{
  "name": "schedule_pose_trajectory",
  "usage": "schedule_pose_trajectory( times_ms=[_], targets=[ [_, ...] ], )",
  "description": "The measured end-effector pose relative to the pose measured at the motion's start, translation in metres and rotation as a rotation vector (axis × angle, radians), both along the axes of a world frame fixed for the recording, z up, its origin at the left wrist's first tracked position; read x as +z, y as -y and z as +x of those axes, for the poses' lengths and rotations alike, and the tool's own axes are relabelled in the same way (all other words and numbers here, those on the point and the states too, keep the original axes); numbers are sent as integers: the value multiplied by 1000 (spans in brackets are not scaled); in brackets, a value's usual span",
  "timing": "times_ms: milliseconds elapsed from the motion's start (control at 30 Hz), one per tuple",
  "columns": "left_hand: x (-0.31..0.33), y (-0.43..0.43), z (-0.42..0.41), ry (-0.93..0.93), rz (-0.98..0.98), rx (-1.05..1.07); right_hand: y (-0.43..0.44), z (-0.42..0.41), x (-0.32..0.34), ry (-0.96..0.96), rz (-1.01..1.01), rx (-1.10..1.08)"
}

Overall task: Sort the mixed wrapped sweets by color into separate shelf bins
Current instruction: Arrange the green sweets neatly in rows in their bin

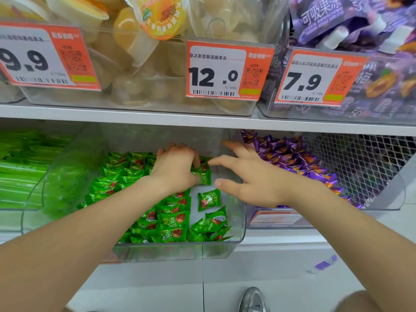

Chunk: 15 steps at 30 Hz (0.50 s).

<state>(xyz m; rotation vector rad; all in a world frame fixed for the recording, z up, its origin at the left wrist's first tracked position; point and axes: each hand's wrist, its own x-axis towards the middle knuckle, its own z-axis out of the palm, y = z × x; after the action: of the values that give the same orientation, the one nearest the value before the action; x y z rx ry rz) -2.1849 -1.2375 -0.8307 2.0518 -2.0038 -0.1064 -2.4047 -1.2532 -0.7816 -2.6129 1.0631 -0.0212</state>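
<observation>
The left hand pinches a green sweet inside the green bin, and the right hand, fingers spread and holding nothing, hovers at its 3 o'clock, nearer the purple sweets at 2 o'clock.

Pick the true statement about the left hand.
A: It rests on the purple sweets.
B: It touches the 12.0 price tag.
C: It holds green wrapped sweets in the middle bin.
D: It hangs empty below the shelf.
C: the left hand curls its fingers round green sweets inside the clear middle bin, while the right hand is spread open beside it.
</observation>
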Motion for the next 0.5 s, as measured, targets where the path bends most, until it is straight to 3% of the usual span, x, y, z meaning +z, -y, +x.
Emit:
schedule_pose_trajectory(
  times_ms=[100, 267, 367, 500],
  targets=[
    [4, -12, -5, -80, 25, -105, -6, 1, 5, 1, -26, 5],
    [-14, -27, -24, 203, 163, -197, -13, 3, 7, 2, -4, -21],
    [-17, -23, -31, 274, 183, -183, -17, 4, 9, -11, -27, -9],
    [-8, -22, -28, 130, 96, -171, -17, 5, 10, 3, -32, -15]
  ],
)
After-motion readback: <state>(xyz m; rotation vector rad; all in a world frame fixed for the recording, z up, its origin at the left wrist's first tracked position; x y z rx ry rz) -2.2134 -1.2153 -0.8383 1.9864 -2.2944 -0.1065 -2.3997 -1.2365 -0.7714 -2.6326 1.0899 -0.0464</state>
